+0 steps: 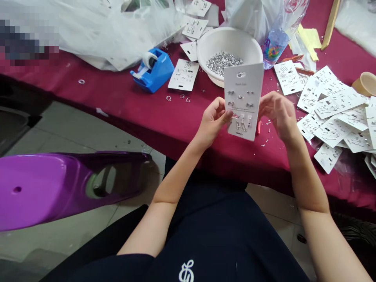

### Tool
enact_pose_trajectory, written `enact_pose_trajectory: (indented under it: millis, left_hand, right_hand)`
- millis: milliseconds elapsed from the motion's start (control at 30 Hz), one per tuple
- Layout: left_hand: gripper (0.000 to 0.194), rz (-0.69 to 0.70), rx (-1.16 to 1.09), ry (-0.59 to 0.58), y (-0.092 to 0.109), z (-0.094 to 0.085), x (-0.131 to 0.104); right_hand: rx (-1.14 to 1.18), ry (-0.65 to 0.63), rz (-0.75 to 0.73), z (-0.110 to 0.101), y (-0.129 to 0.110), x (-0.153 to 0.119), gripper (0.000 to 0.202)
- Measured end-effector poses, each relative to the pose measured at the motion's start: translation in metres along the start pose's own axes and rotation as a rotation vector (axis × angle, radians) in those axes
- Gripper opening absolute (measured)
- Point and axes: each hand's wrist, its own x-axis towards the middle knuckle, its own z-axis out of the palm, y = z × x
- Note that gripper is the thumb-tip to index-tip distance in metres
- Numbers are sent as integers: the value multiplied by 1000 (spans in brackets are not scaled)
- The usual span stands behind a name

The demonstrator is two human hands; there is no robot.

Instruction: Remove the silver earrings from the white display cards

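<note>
A white earring card [243, 113] stands nearly upright above the table edge, with several small silver studs and hoops fixed to it. My left hand [216, 119] grips its lower left edge, thumb in front and fingers curled behind. At the right edge, my right hand [280, 113] has its fingers bent in behind the card. Those fingertips are hidden, so whatever they pinch does not show. Just beyond the card, a white bowl [252, 43] contains a heap of small silver earring pieces [221, 62]. A red stick-like object [259, 127] shows partly beside the card.
A blue tape dispenser [160, 72] and another earring card [183, 74] lie left of the bowl. Many loaded cards [331, 131] are piled at right. A plastic bottle [277, 43] stands behind. Loose hoops dot the maroon cloth [141, 117]. A purple stool [38, 184] is at lower left.
</note>
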Motion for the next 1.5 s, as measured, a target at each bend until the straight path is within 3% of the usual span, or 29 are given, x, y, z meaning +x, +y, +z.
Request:
enact_pose_trajectory:
  millis: [67, 167, 333, 467, 600, 700, 800, 900, 1000, 1100, 1200, 1267, 1333, 1433, 1500]
  left_hand:
    - [49, 91, 176, 99, -7, -6, 3]
    - [47, 138, 318, 174, -12, -10, 5]
    - [46, 143, 357, 230, -12, -12, 5]
    - [45, 92, 376, 173, -12, -14, 5]
    - [32, 111, 411, 153, -13, -14, 5]
    - [21, 112, 411, 166, -9, -22, 8]
    - [16, 82, 536, 195, 3, -43, 15]
    - [3, 55, 866, 400, 17, -74, 23]
    - [23, -19, 1234, 633, 28, -99, 32]
    - [30, -144, 1346, 628, 32, -109, 45]
    - [31, -215, 1257, 567, 31, -113, 60]
    - [33, -182, 1137, 584, 30, -116, 67]
    - [32, -45, 1009, 670, 34, -119, 69]
    - [23, 317, 943, 801, 53, -117, 60]
    - [10, 523, 962, 751, 72, -105, 50]
  right_hand:
    - [155, -138, 21, 10, -11, -6, 46]
    - [192, -192, 100, 20, -14, -9, 39]
    - [314, -159, 182, 20, -7, -4, 46]
    - [326, -93, 191, 17, -5, -2, 49]
    - [312, 16, 168, 6, 3, 4, 47]
    - [299, 243, 127, -31, 21, 12, 41]
    - [295, 578, 74, -98, 44, 12, 33]
    - [224, 849, 26, -166, 63, -3, 33]
    - [249, 946, 197, -198, 71, -22, 34]
    - [291, 1001, 389, -189, 70, -28, 47]
    - [285, 936, 403, -161, 63, -16, 53]
    - [276, 857, 366, -142, 56, -4, 50]
    - [273, 791, 337, -123, 46, 9, 51]
    - [212, 653, 215, -94, 29, 21, 46]
    - [161, 599, 112, -72, 18, 24, 45]
